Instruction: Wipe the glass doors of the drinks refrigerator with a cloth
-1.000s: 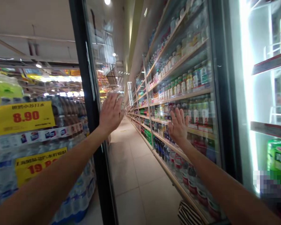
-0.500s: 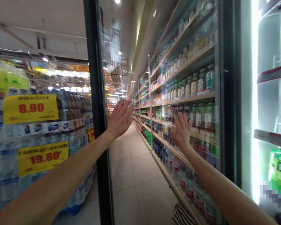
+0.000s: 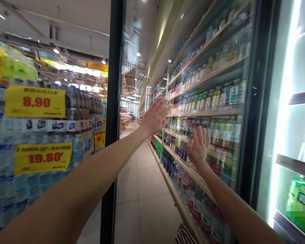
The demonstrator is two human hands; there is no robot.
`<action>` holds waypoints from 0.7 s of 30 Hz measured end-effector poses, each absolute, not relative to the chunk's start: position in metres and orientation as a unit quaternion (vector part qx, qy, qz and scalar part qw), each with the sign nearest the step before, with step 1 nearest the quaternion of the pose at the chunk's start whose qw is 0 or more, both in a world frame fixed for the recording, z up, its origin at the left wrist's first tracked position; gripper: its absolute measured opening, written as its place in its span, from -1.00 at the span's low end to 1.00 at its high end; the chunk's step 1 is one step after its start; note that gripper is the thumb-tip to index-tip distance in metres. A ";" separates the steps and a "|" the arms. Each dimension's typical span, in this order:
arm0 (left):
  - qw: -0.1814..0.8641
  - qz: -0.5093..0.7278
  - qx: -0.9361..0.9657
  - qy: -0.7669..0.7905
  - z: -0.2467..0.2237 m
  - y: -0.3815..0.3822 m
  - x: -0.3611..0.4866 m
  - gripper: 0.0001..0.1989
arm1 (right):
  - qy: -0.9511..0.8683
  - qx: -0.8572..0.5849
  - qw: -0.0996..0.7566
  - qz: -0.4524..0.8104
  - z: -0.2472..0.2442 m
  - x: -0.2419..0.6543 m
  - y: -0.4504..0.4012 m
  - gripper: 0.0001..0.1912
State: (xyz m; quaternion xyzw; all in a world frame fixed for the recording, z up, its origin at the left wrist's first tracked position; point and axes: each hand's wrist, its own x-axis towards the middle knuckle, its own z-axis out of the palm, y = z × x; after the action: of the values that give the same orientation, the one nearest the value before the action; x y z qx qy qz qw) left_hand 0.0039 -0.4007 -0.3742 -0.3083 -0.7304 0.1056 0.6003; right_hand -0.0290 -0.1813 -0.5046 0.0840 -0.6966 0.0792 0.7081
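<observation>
A black-framed glass door stands open in front of me. My left hand lies flat on its pane, fingers stretched up and to the right, pressing a crumpled white cloth that shows past the fingertips. Lower and to the right, my right hand is spread against the same glass, and I see nothing in it. Bottles on wooden shelves show through or in the pane behind both hands.
At the left, stacked packs of bottled drinks carry yellow price signs. A lit cooler with a green pack stands at the right. Striped black-and-white fabric shows at the bottom, above the tiled floor.
My left hand has moved up and to the right across the glass with the cloth. My right hand has stayed nearly in place. The view has shifted, so the door frame appears farther right.
</observation>
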 end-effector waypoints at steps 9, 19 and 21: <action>0.443 0.280 -0.558 -0.643 -0.503 -0.425 0.016 -0.56 | -0.697 0.086 0.708 0.077 -0.504 -0.028 -0.181 -0.43; 0.536 0.213 -0.422 -0.699 -0.474 -0.417 0.016 -0.52 | -0.690 0.091 0.715 0.073 -0.505 -0.028 -0.180 -0.43; 0.509 0.246 -0.481 -0.670 -0.492 -0.408 0.013 -0.56 | -0.692 0.092 0.713 0.068 -0.505 -0.028 -0.181 -0.43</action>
State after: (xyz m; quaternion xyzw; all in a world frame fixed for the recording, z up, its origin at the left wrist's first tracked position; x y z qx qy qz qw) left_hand 0.0131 -0.4085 -0.4922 -0.4805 -0.6701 0.2459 0.5095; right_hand -0.0275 -0.1807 -0.5055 0.0924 -0.6921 0.0682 0.7126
